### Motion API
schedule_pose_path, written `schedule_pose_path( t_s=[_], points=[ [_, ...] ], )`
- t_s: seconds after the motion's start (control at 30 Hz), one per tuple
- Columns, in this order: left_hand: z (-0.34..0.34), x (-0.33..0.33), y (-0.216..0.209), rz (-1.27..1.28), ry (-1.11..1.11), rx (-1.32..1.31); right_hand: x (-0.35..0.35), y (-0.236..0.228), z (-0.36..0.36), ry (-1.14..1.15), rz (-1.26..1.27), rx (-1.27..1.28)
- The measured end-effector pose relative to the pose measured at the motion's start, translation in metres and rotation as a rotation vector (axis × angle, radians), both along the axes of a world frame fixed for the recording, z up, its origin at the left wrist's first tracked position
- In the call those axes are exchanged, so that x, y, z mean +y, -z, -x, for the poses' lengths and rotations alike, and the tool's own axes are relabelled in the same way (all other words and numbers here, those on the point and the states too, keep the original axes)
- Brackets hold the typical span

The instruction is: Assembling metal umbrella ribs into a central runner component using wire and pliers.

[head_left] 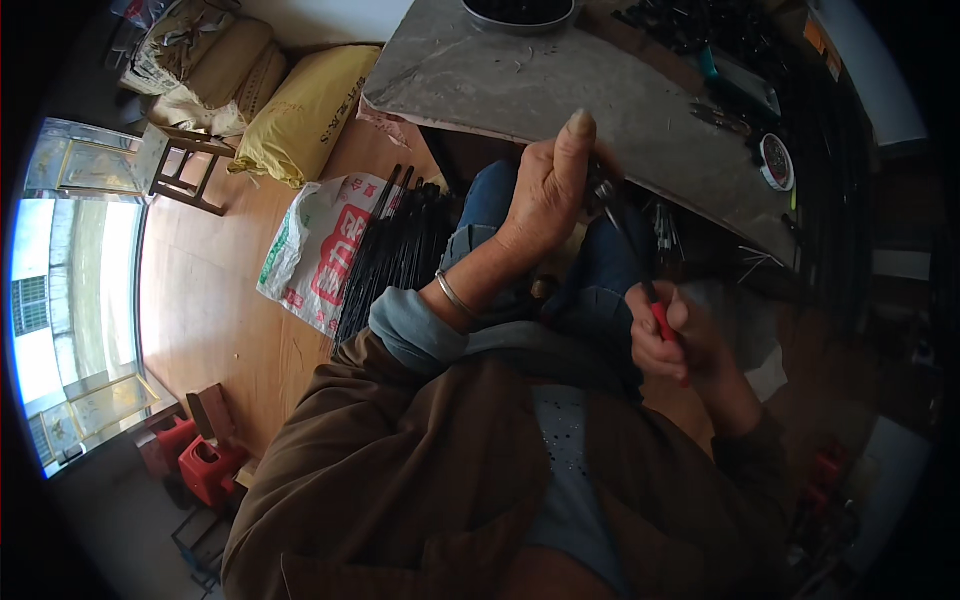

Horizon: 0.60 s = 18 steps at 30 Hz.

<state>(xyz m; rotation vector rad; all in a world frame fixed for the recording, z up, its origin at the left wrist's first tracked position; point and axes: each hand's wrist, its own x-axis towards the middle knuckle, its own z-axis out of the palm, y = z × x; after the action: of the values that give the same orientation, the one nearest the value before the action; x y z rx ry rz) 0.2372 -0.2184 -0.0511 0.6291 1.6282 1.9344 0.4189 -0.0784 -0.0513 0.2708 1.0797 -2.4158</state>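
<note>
My left hand point(548, 190) is raised over my knees near the table's front edge, thumb up and fingers curled closed. Whatever lies inside those fingers is hidden from view. In my right hand point(662, 335), lower and to the right, is a red-handled tool point(629, 242) with a long dark shaft. The shaft slants up and left, its metallic end beside my left hand's fingers. I cannot tell whether that end touches anything in the left hand.
A grey table point(450, 70) stands ahead, bearing a round pan point(520, 27), a teal box point(740, 85), a round tin point(776, 162) and piled dark parts. Left of my legs, long black rods point(385, 255) lie on a white sack point(315, 255). Beyond are a yellow sack point(310, 110) and a stool point(185, 165).
</note>
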Motion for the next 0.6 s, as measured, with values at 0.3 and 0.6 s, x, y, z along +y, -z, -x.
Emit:
schedule_pose_path(
  t_s=[0.3,0.6],
  points=[
    [-0.004,-0.002,-0.002,0.013,-0.065,-0.017,-0.001,-0.037,0.022,0.029,-1.438,0.326],
    [-0.001,-0.002,0.001,0.004,-0.025,-0.026,-0.017,-0.024,0.018,-0.064,-0.212,-0.071]
  ],
)
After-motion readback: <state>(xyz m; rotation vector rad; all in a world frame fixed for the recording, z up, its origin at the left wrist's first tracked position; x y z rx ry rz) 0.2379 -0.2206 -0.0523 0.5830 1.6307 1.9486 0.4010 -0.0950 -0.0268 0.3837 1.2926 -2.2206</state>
